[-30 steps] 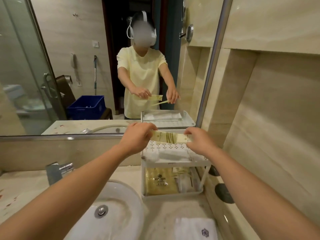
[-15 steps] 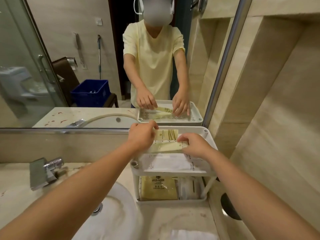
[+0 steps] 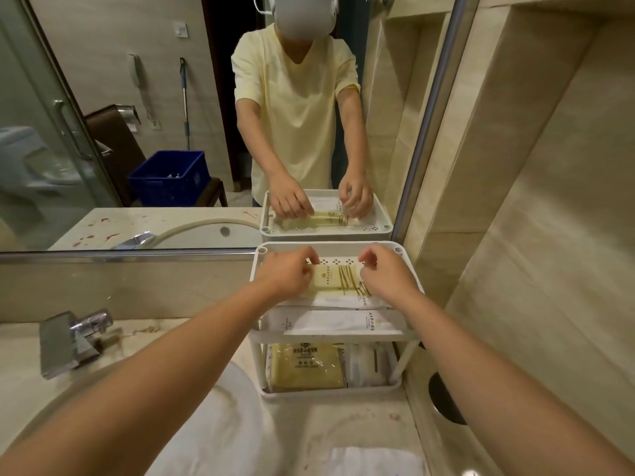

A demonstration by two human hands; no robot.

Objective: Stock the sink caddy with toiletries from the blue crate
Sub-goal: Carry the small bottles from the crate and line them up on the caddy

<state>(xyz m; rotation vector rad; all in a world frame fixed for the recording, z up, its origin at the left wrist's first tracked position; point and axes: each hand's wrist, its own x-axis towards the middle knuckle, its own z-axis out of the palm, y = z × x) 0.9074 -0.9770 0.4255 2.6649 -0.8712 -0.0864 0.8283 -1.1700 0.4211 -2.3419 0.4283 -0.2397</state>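
Crate [image 3: 170,178]: blue, in mirror, well left of hands.
Left hand [image 3: 287,274]: fingers curled, pinching packet [image 3: 338,280] left end.
Packet: yellow, flat in caddy [image 3: 326,247] top tier, between hands, atop white sachets [image 3: 340,322].
Right hand [image 3: 386,276]: pinching right end.

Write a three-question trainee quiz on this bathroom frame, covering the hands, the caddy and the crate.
1. True or false: the left hand and right hand both pinch the striped yellow packet over the top tier of the caddy.
2. Where does the blue crate show? A) on the counter B) reflected in the mirror C) in the sink
3. Fill in: the large yellow packet lies in the caddy's ____ tier.
Key: 1 true; 2 B; 3 lower.
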